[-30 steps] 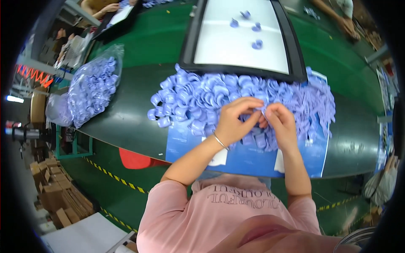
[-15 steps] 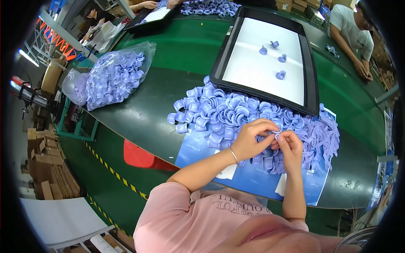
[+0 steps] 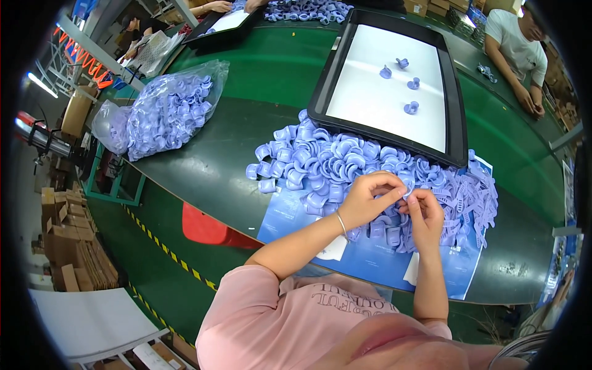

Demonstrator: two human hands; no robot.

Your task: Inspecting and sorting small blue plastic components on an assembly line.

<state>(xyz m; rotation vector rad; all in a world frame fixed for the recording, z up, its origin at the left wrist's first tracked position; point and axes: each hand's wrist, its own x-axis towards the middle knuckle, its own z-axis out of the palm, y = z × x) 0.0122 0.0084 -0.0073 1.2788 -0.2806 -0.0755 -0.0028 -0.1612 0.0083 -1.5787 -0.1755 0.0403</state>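
Note:
My left hand [image 3: 369,198] and my right hand [image 3: 425,216] meet over the front of a heap, fingertips pinched together. Between them is a small lavender curved plastic piece [image 3: 408,187], partly covered by the fingers. Around and beyond the hands lies the heap of lavender curved plastic pieces [image 3: 320,157]. Flat lavender straps with slots [image 3: 472,200] are piled on its right side. Both piles rest on a blue printed sheet [image 3: 370,262]. Just past the heap, a black-rimmed tray [image 3: 320,92] with a white bottom holds several lavender pieces [image 3: 411,108], spaced apart.
A clear plastic bag [image 3: 169,114] full of lavender pieces stands left on the dark green table [image 3: 228,148]. A red stool [image 3: 213,228] is below the table edge. Another person [image 3: 515,49] leans at the far right; more workers and pieces are at the back.
My fingers have shifted slightly around the lavender piece, and more of its curved side shows between them. The heap and the pieces in the tray look unchanged.

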